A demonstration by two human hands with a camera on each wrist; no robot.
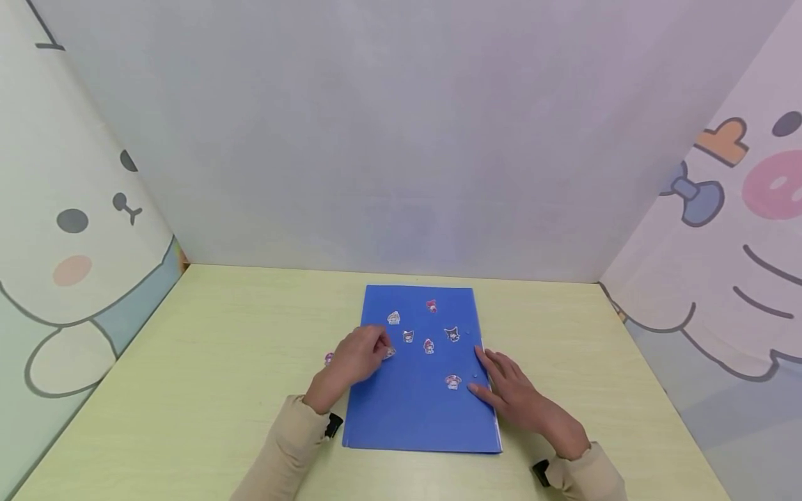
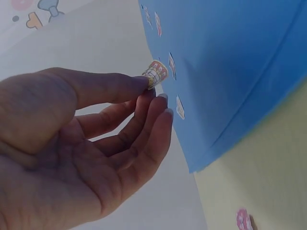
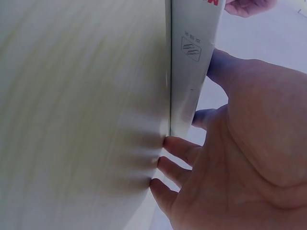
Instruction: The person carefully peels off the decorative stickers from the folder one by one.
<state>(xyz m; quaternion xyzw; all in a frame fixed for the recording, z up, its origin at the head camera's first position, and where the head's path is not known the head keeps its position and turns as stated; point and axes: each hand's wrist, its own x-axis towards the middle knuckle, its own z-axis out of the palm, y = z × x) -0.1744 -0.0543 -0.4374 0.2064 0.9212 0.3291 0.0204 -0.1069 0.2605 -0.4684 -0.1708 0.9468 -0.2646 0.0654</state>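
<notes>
A blue folder point(image 1: 413, 417) lies on the table with several small cartoon stickers on it, such as a dark-hooded one point(image 1: 452, 335) and a pink-hatted one point(image 1: 453, 382). Over the folder's left part, my left hand point(image 1: 358, 356) pinches a small sticker point(image 2: 156, 73) between thumb and index finger; the sticker curves slightly. My right hand point(image 1: 516, 396) rests at the folder's right edge, thumb and index finger on the cover. In the right wrist view its other fingertips touch the table beside the white printed side point(image 3: 187, 72) of the folder.
Left of the folder a pink and purple sticker point(image 2: 243, 219) lies on the pale wooden table point(image 1: 250, 334), partly behind the left hand in the head view. A plain pale wall point(image 1: 388, 139) stands behind the table, with cartoon-printed panels point(image 1: 75, 174) on both sides.
</notes>
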